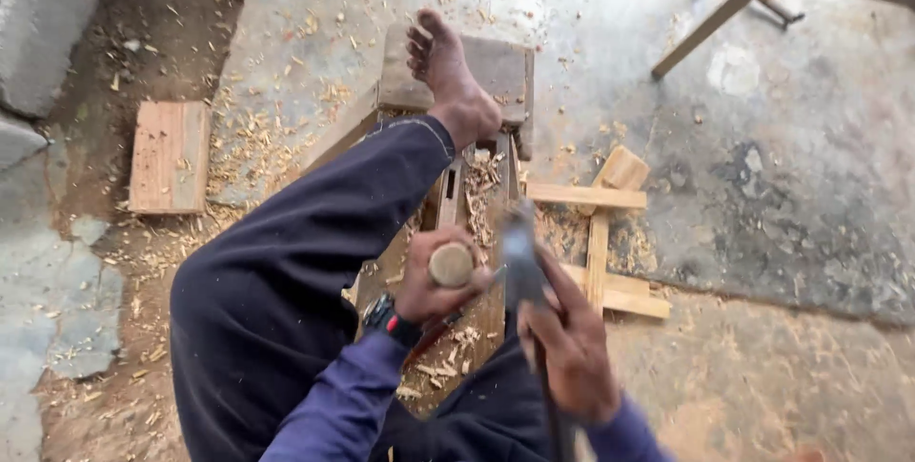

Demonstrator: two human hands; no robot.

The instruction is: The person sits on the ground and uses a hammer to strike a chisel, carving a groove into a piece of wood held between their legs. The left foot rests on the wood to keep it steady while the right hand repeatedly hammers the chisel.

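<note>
Chisel [451, 265] gripped, hammer [522, 262] raised beside

The hammer [522, 266] in the right hand [570, 343] is motion-blurred, its head shapeless. The left hand [434, 281] hides the chisel [451, 265] shaft; its blade tip probably sits among chips. At one o'clock, wooden legs [729, 4] run off-frame.

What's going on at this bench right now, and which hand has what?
A person sits over a wooden workpiece, bare foot pressed on a wooden block at its far end. The left hand grips a round-topped wooden chisel handle set on the workpiece. The right hand holds a blurred hammer beside it. Wood chips litter the floor; a plank lies to the left.
</note>
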